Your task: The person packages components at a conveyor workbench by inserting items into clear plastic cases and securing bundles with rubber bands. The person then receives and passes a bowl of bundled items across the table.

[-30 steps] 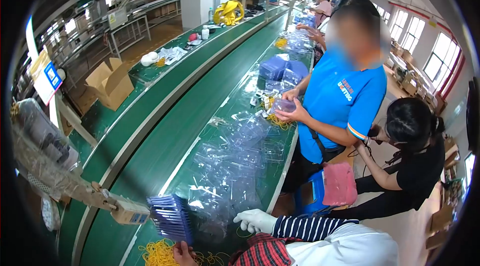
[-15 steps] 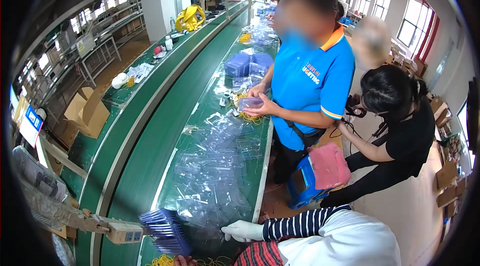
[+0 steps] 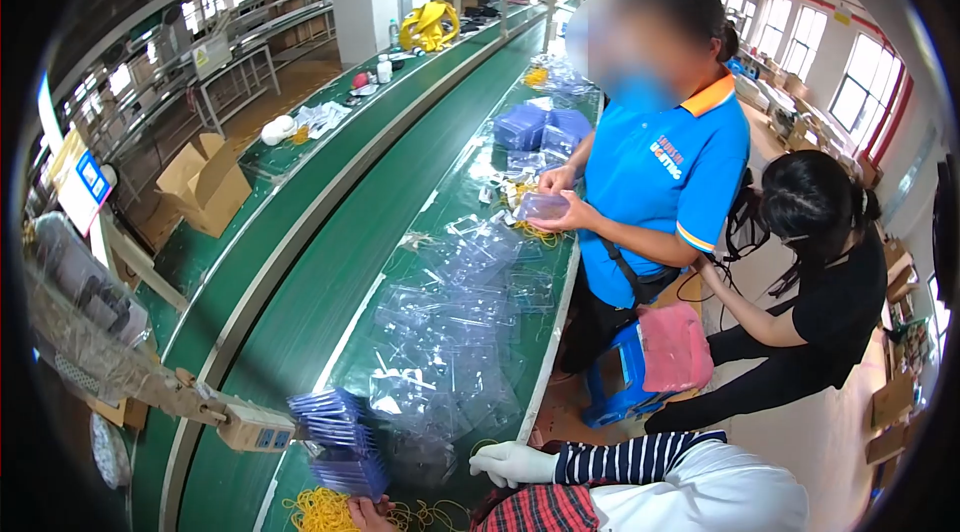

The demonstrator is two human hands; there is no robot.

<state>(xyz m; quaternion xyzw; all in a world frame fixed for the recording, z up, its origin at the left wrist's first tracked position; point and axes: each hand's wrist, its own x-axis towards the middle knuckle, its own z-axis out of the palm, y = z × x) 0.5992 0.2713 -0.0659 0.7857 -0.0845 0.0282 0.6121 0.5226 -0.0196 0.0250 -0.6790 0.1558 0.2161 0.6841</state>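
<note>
At the bottom edge, partly cut off, my bare left hand has its fingers bent against the lower end of a stack of blue-tinted plastic trays. What the fingers grip is hidden. Yellow cords lie in a tangle beside it. My right hand, in a white glove under a striped sleeve, rests at the belt's near edge with its fingers curled. A thin yellow loop shows at its fingertips. Ahead of it spreads a heap of clear plastic packs.
Across the belt, a co-worker in a blue shirt holds a clear plastic tray. Another person in black bends behind. A socket box juts over the green belt. A blue stool stands beside it.
The view has swung left, shifting the scene rightward. More of my left hand and the yellow cords shows. A yellow loop now appears by my right fingertips. The tray stack stays put.
</note>
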